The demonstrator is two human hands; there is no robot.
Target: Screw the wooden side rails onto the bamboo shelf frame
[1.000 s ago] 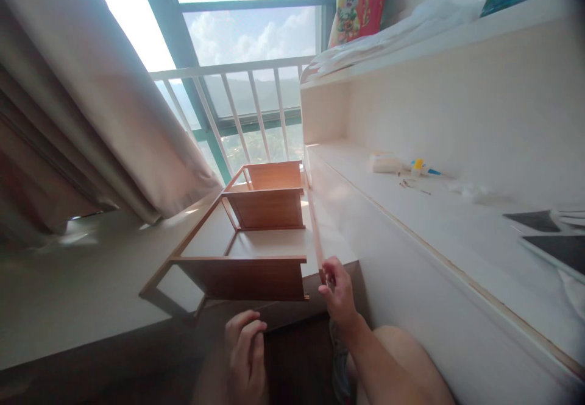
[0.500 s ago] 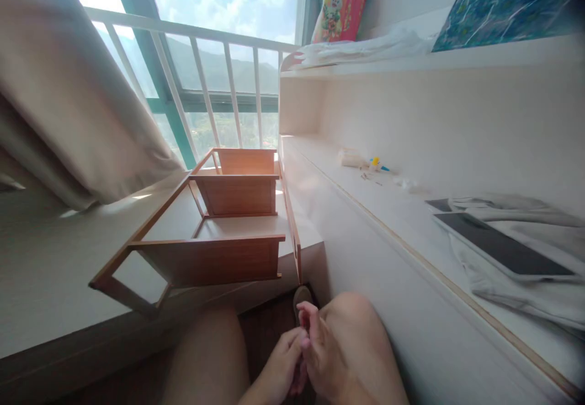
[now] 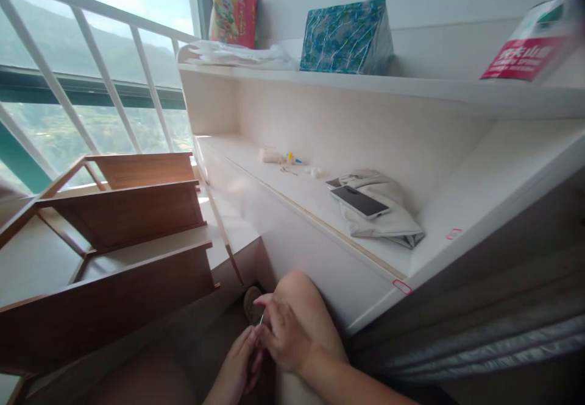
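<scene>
My two hands meet low in the middle, just in front of my right knee [image 3: 301, 301]. My right hand [image 3: 283, 335] pinches a thin pale pin-like piece [image 3: 261, 320] between thumb and forefinger. Fingers of my left hand [image 3: 240, 362] are pressed together against the right hand's fingertips; what they hold, if anything, is hidden. A brown wooden shelf frame [image 3: 114, 240] lies on its side on the low window platform to the left, apart from both hands.
A white built-in shelf unit [image 3: 320, 210] runs along the right. On it lie a phone [image 3: 359, 201] on a folded cloth, small screws and a yellow-blue tool [image 3: 290, 158]. A patterned box [image 3: 347, 36] and a colourful bag [image 3: 233, 6] stand on top. A window railing is behind the frame.
The view has swung right and down. My right hand has left the frame's edge and come down to meet my left hand by my knee, now pinching a small pin.
</scene>
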